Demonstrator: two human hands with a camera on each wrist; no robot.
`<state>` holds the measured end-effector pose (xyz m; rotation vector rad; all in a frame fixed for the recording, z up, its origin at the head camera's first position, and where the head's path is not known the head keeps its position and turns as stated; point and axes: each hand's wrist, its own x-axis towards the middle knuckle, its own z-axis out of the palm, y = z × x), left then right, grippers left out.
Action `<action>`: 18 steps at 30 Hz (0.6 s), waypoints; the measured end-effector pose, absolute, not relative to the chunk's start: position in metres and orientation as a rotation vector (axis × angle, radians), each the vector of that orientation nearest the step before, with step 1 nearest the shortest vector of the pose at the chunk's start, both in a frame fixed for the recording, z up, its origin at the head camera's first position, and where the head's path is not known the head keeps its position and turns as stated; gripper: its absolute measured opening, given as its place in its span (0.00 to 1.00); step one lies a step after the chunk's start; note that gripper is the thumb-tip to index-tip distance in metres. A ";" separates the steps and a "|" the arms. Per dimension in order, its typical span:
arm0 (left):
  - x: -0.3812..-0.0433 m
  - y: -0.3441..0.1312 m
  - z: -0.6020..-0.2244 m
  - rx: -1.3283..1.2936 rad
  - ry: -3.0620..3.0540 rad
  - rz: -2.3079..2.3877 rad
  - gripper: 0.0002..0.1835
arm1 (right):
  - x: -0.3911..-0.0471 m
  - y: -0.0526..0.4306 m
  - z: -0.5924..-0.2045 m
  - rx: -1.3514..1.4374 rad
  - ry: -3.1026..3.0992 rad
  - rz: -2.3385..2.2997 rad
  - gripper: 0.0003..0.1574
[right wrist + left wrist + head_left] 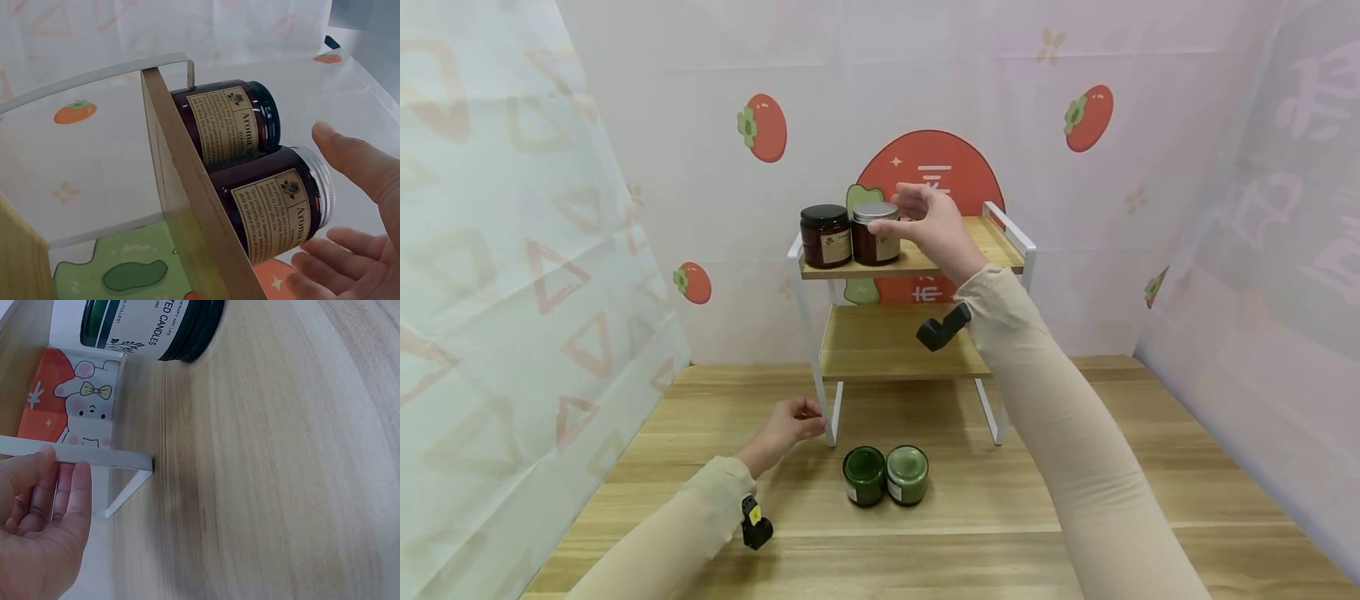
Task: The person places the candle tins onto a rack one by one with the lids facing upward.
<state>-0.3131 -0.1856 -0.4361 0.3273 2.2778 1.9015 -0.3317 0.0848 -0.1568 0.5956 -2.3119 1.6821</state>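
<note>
On the top board of a small two-tier shelf (917, 268) stand two dark brown candle jars side by side. The left jar (826, 236) has a black lid, the right jar (876, 235) a silver lid. Beside the silver-lidded jar is my right hand (934, 227), thumb and fingers spread apart; the right wrist view shows a gap between the thumb and the silver lid (320, 181). Low at the shelf's left side, my left hand (786, 429) pinches the white metal leg (119, 457) between thumb and fingers.
Two green glass candle jars, one dark (864, 477) and one light (907, 475), stand together on the wooden table (970, 533) before the shelf. Below the top board is a lower board (895, 342). A printed cloth backdrop (662, 167) encloses the back and sides.
</note>
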 end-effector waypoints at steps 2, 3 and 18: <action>-0.313 -0.186 -0.436 0.333 2.280 1.899 0.06 | -0.329 0.088 -0.157 0.614 -2.271 1.714 0.47; -0.312 -0.186 -0.436 0.336 2.278 1.900 0.06 | -0.327 0.090 -0.158 0.623 -2.247 1.733 0.46; -0.315 -0.187 -0.438 0.351 2.285 1.883 0.08 | -0.294 0.113 -0.184 0.830 -2.063 1.769 0.34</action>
